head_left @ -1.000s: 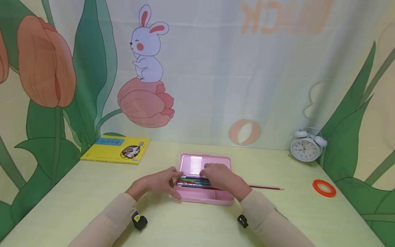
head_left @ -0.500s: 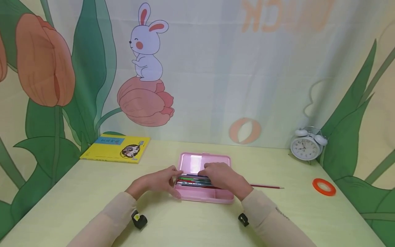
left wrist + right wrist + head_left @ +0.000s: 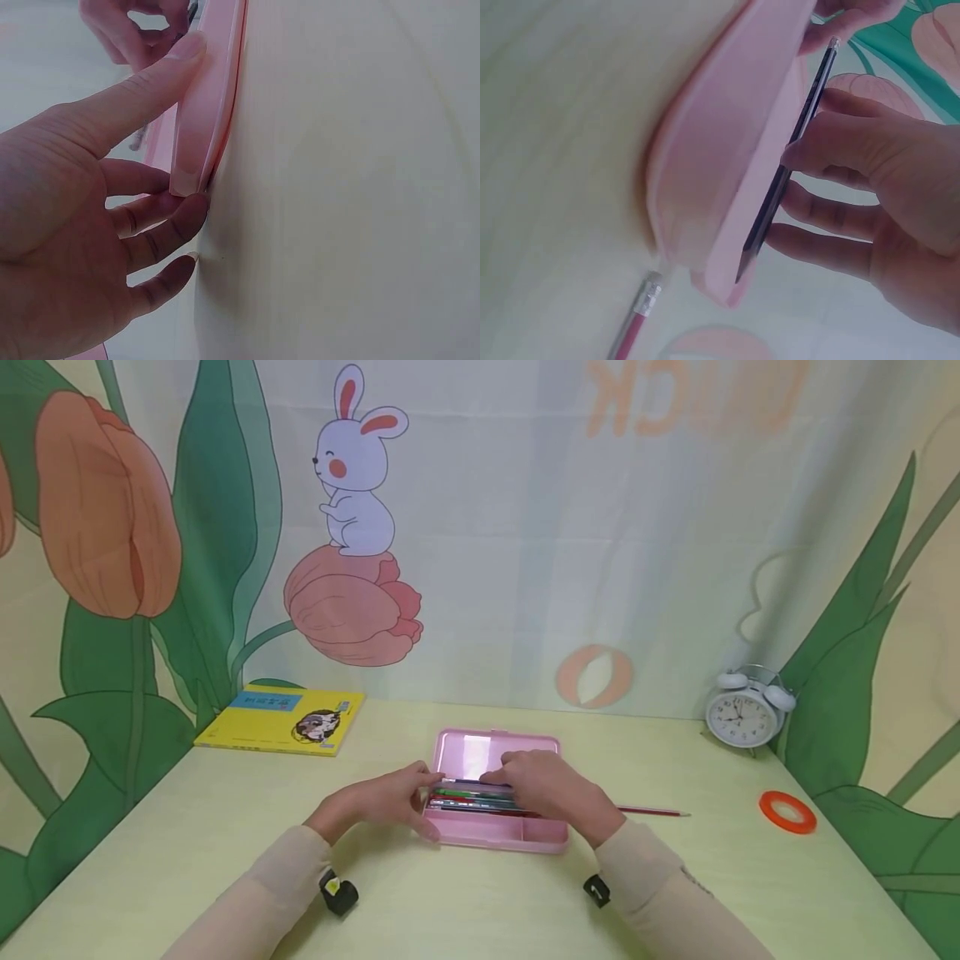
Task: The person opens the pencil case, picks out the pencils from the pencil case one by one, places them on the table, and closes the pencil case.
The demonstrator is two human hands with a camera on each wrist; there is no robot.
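Observation:
An open pink pencil case [image 3: 480, 837] lies on the table with its lid [image 3: 452, 752] folded back on the far side. Several pencils [image 3: 467, 804] in dark, green and red lie lengthwise in it. My left hand [image 3: 378, 802] grips the case's left end, thumb on the near wall [image 3: 202, 97] and fingertips at the end. Over the right half of the case, my right hand [image 3: 555, 787] pinches a dark pencil [image 3: 765, 214] between thumb and fingers. That pencil has a metal-banded end and lies along the case in the right wrist view.
A red pencil [image 3: 654, 812] lies on the table right of the case. An orange tape ring [image 3: 772, 827] and a white alarm clock [image 3: 742, 720] are farther right. At the back left lies a yellow book [image 3: 247, 735]. A printed curtain hangs behind the table.
My right hand has shifted slightly to the right over the case. My left hand keeps its grip on the left end, and the case stays in place.

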